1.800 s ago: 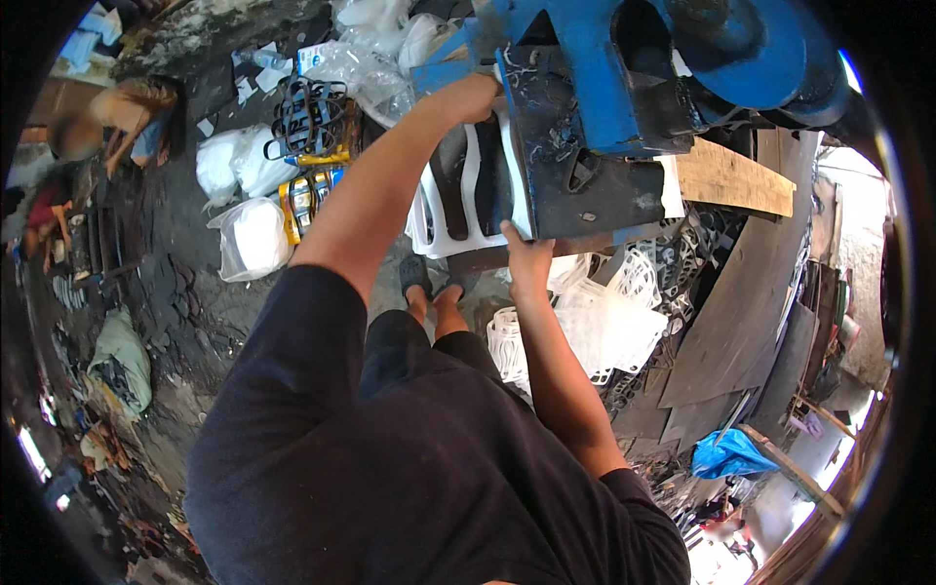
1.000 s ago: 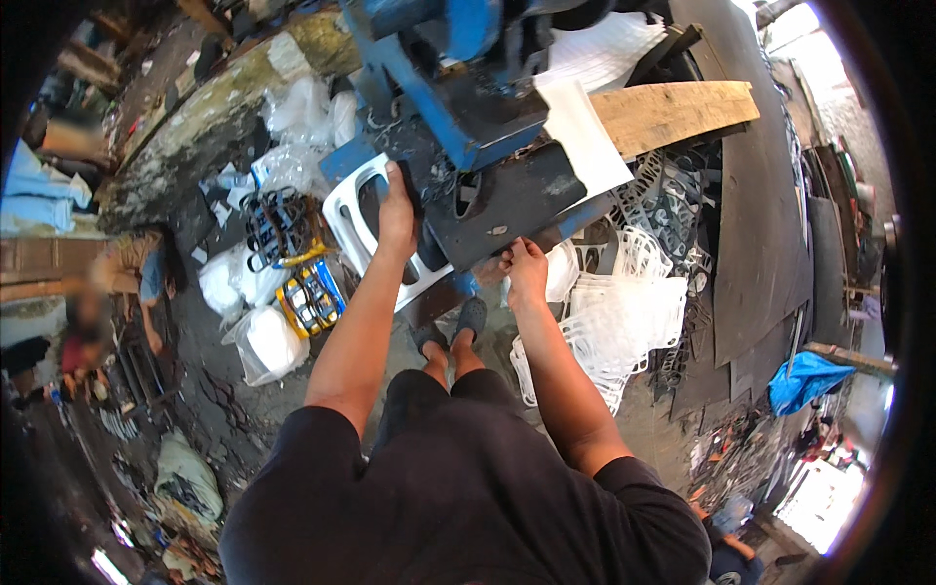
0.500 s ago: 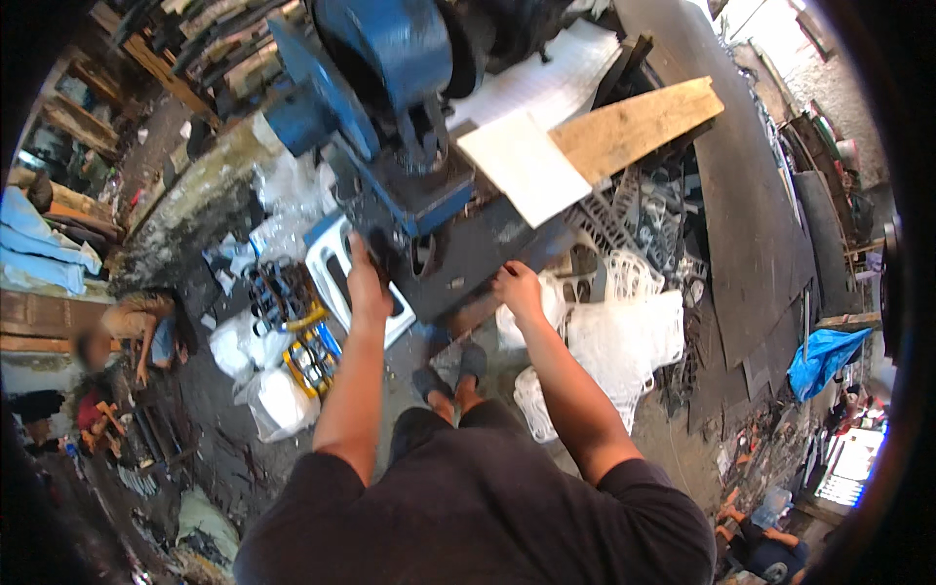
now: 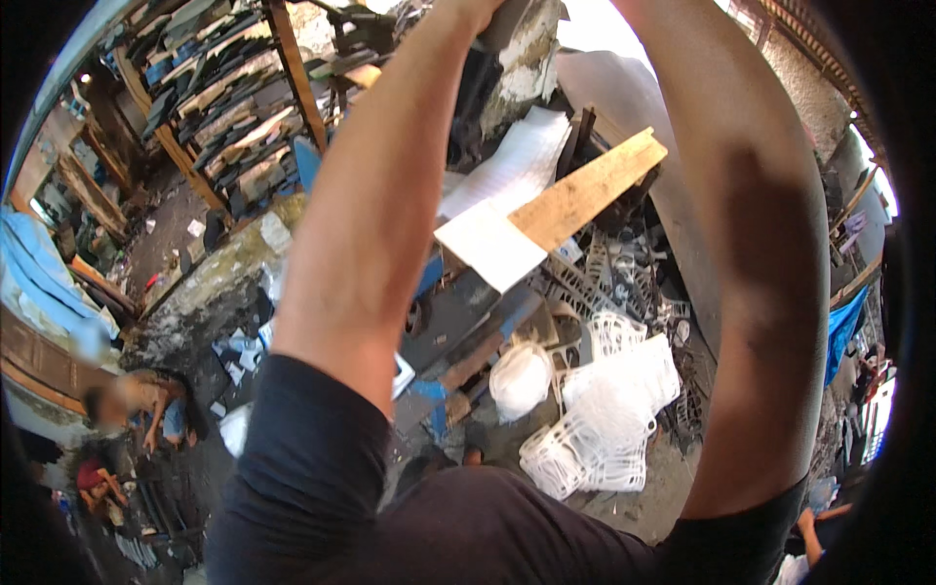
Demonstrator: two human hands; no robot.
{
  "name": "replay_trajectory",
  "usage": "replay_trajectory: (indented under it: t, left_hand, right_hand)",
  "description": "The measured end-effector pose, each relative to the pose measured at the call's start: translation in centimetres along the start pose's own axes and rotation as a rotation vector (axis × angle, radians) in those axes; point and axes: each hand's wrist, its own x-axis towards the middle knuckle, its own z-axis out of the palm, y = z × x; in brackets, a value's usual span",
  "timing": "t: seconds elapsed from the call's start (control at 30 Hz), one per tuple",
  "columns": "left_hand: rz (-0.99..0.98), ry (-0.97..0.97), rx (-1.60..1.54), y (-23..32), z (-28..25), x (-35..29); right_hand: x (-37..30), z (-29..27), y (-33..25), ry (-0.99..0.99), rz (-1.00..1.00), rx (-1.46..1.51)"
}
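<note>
Both of my arms reach up past the upper edge of the view. Only a bit of my left hand (image 4: 476, 10) shows there, beside a dark grey piece (image 4: 507, 23); its fingers are hidden, and whether it holds that piece I cannot tell. My right hand is out of the picture, with just the raised right forearm (image 4: 673, 68) showing. Between the arms a white board (image 4: 492, 244) lies against a wooden plank (image 4: 590, 190) on the dark bench (image 4: 448, 327). The blue machine is mostly behind my left forearm.
White cut-out sheets (image 4: 624, 385) with many holes lie piled right of the bench, next to a round white bundle (image 4: 520, 380). Dark sheets (image 4: 624, 97) lean at the far right. Stacked shelves (image 4: 234, 107) stand far left. Another person (image 4: 151, 405) crouches at the left.
Both hands have gone from low over the bench up to the top edge, the right one leaving the view. My left forearm now covers the blue machine and most of the white frame.
</note>
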Motion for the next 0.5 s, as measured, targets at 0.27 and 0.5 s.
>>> replay_trajectory:
  t: [0.27,0.5]
  left_hand:
    - [0.130,-0.252,0.055,5.7,4.1,-9.8]
    - [0.705,-0.774,0.461,0.5,9.2,-38.3]
  right_hand:
    - [-19.6,0.0,-2.3,0.241,0.318,0.057]
    - [-50.6,3.2,-31.4,-0.289,0.871,0.736]
